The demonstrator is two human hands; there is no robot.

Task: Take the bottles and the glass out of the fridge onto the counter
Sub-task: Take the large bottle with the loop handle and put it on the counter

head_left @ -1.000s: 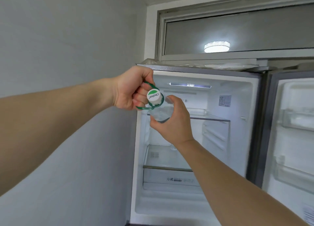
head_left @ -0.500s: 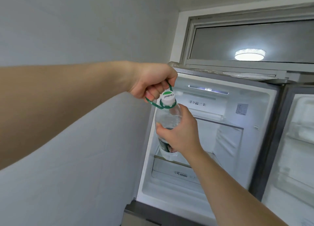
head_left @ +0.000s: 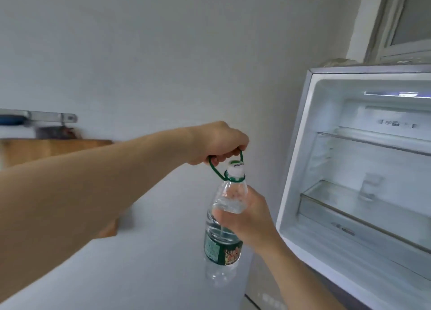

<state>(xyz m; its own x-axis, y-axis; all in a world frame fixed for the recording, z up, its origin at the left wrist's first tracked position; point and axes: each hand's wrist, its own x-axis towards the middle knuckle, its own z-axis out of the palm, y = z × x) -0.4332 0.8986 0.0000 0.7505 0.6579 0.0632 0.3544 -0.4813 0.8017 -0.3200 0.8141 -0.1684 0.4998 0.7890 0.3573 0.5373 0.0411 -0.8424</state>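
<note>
Bottle [head_left: 222, 237] out: my left hand [head_left: 218, 144] grips its green loop [head_left: 215, 170], right hand [head_left: 248, 216] grasps the neck. Glass [head_left: 370, 186] at 3 o'clock waits in the fridge [head_left: 296, 146]; counter unseen.

Only 1 view is given, from a wide-angle camera worn on the person's head. It looks forward along both outstretched forearms, close behind the hands, toward a plain white wall [head_left: 144, 53] that fills most of the frame. The open fridge [head_left: 363, 160] sits at the right edge, seen obliquely from its left front. Straight lines bow near the borders, and the far left edge is blurred.
</note>
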